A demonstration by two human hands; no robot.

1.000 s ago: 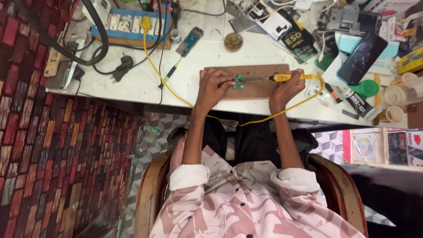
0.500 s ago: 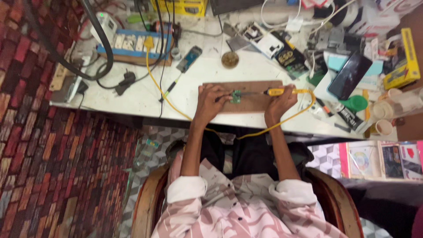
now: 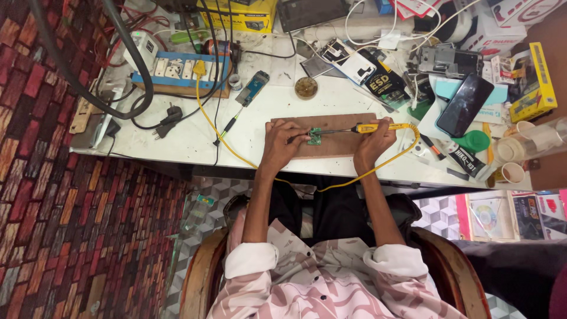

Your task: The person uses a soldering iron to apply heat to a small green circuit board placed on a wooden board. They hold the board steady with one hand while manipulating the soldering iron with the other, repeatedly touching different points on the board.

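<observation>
The right hand [image 3: 372, 142] grips a yellow soldering iron [image 3: 378, 127], tip at the small green circuit board [image 3: 315, 136], which the left hand [image 3: 282, 142] pinches steady; soldering looks underway, needing stillness.

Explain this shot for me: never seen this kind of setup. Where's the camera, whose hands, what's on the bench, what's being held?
There is no machine here: a seated person works with bare hands, and a camera worn on the head looks straight down, so you see the arms, lap and chair from above.

The left hand rests on a brown wooden board and steadies a small green circuit board. The right hand holds a yellow-handled soldering iron, its thin tip reaching to the circuit board; its yellow cable loops off the front edge.

The white bench is crowded: a blue power strip with plugs and black cables at the left, a small round tin, a black phone, a green lid, paper cups and yellow boxes at the right.
</observation>
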